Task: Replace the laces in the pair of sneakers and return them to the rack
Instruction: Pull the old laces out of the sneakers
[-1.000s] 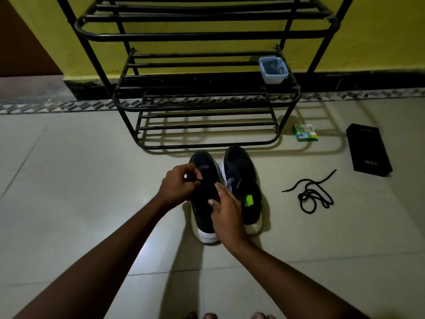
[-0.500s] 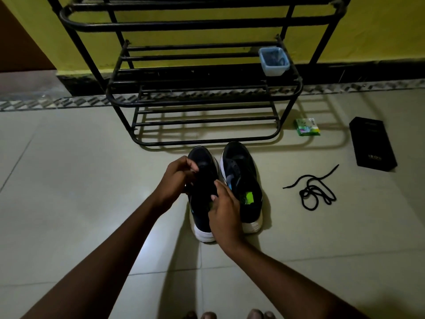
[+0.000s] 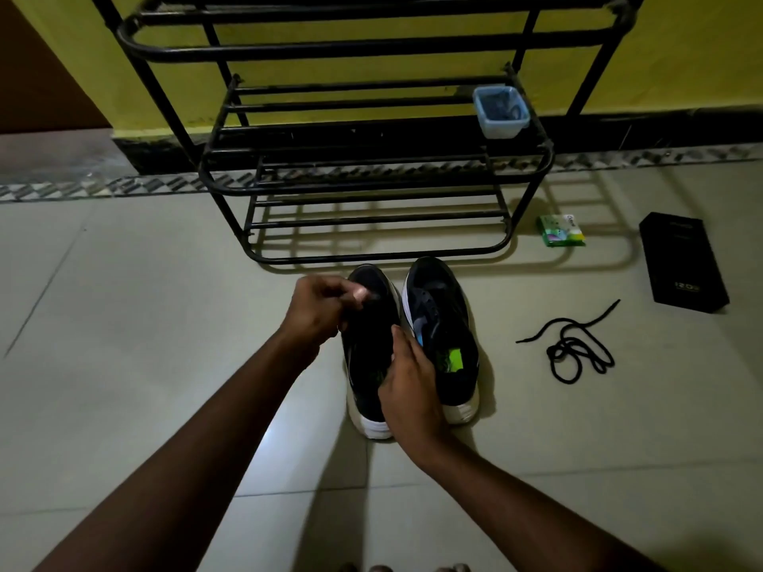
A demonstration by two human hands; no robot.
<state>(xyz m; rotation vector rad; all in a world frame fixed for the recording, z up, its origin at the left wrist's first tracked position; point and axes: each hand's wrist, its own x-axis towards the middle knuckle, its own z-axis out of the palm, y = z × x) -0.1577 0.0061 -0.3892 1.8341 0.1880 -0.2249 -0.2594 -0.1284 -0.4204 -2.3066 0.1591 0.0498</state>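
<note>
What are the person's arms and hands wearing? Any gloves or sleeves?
Nothing shows. Both forearms are bare to the picture's edge, no sleeves. The left hand and right hand have no gloves, and no watch or bracelet is visible.

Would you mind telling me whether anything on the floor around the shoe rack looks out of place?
Yes: a loose black lace lies tangled on the floor right of the sneakers, and a green packet and black box lie on the floor beside the rack rather than on a shelf. Nothing looks spilled or damaged.
</note>
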